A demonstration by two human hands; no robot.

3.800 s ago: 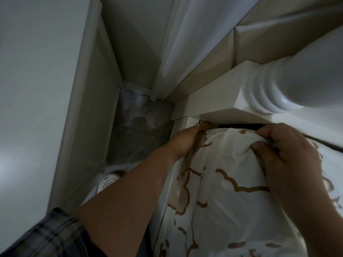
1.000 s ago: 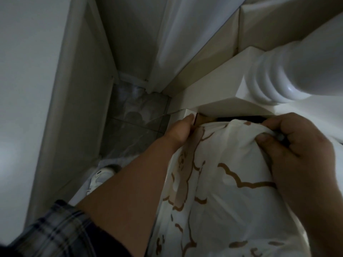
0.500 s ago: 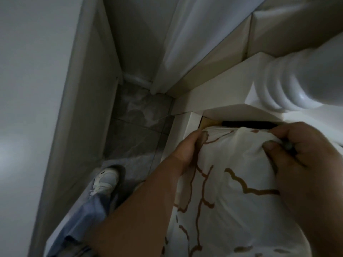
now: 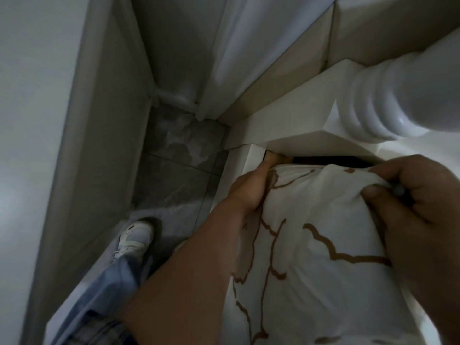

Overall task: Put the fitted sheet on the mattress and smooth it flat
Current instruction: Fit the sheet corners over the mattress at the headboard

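Note:
A white fitted sheet (image 4: 311,245) with brown outline drawings covers the mattress corner at the lower right. My left hand (image 4: 249,188) reaches down the mattress's left side at the corner, its fingers hidden under the sheet's edge against the bed frame. My right hand (image 4: 410,202) pinches a bunched fold of the sheet between thumb and curled fingers at the top of the corner. The mattress itself is hidden beneath the sheet.
A white bed frame (image 4: 254,160) with a turned post (image 4: 388,95) stands right behind the corner. A narrow strip of grey tiled floor (image 4: 174,165) runs between bed and white wall (image 4: 37,120). My shoe (image 4: 134,237) stands on it. A white curtain (image 4: 236,46) hangs at the back.
The view has tilted down, so my shoe and trouser leg show more. My left hand has slid slightly further along the corner's side. My right hand keeps its grip.

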